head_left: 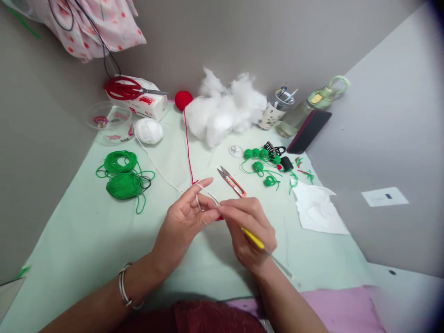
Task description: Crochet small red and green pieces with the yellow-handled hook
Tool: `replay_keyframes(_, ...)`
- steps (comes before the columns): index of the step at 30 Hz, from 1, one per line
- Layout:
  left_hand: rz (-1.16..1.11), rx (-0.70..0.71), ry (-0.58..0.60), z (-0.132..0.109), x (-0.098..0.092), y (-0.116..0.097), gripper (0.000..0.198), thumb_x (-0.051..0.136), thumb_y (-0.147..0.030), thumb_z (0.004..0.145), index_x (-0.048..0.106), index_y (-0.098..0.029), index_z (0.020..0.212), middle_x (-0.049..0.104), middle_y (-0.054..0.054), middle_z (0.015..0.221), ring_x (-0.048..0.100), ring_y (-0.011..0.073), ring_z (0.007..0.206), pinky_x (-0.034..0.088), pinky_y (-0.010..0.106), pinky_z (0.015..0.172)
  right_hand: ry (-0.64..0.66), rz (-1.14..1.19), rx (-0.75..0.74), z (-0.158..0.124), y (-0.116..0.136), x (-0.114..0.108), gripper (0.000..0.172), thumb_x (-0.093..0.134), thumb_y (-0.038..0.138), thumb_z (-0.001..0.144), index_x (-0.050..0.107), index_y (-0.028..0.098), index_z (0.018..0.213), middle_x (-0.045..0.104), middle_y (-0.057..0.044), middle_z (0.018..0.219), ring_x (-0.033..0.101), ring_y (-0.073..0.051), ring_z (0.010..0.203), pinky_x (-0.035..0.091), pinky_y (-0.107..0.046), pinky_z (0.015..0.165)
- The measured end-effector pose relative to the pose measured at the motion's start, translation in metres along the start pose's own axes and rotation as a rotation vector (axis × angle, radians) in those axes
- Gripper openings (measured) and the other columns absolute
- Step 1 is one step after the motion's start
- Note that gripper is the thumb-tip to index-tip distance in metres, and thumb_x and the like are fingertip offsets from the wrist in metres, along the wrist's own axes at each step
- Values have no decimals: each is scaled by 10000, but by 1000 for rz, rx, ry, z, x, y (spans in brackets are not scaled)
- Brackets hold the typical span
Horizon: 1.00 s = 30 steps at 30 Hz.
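Right hand (251,231) pinches a yellow crochet hook (253,239), shaft slanting up-left into the left hand (182,222). That one's half-curled, pinching white yarn (204,188) looped over 1 finger right at the hook tip. The yarn runs far-left across the worktop (86,231) to its ball (149,130).

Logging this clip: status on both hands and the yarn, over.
Left hand pinching white yarn, strand looped over index finger. Right hand shut on yellow crochet hook. Orange snips lie just beyond, clear of hands.
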<state>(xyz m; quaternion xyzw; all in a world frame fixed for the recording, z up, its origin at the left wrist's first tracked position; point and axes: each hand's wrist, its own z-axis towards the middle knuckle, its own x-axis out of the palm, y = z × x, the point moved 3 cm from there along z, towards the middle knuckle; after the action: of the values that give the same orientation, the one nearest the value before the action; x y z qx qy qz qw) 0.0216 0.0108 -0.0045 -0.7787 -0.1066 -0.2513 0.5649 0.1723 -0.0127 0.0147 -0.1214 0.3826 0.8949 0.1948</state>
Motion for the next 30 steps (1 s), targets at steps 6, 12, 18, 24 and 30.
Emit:
replay_keyframes(6, 16, -24, 16, -1, 1, -1, 609, 837, -228, 870, 588, -210, 1426, 715, -48, 868, 677, 118, 836, 522, 268, 861, -65, -22, -46, -3, -1, 0, 446, 679, 28, 944, 774, 323, 1266, 807, -64, 1042, 723, -202, 869, 608, -355, 711)
replay_keyframes(12, -89, -192, 58, 1, 0, -1, 644, 852, -272, 849, 605, -175, 1435, 613, -86, 704, 478, 48, 527, 396, 235, 584, -70, 565, 485, -2, -22, 8, 167, 786, 218, 930, 836, 347, 1025, 777, -6, 927, 717, -166, 846, 590, -296, 721)
replay_keyframes(18, -141, -176, 20, 3, 0, -1, 602, 843, -231, 837, 638, -184, 1401, 703, -17, 850, 640, 122, 800, 494, 262, 795, -72, 687, 563, -4, -29, 12, 125, 807, 237, 917, 843, 328, 995, 772, 1, 928, 709, -141, 859, 575, -256, 743)
replay_keyframes(24, -96, -78, -14, 3, -1, 2, 559, 825, -197, 850, 644, -228, 1378, 695, -32, 883, 660, 133, 882, 519, 262, 864, -90, 562, 471, -3, -23, 9, 195, 777, 168, 930, 843, 333, 1011, 787, -10, 938, 717, -162, 893, 592, -288, 783)
replay_keyframes(30, 45, 37, -20, 2, -5, 3, 516, 814, -187, 870, 647, -249, 1354, 703, -37, 908, 671, 139, 931, 520, 264, 915, -68, 386, 375, 3, -13, 5, 184, 752, 142, 926, 844, 285, 995, 791, -36, 893, 726, -194, 818, 620, -329, 704)
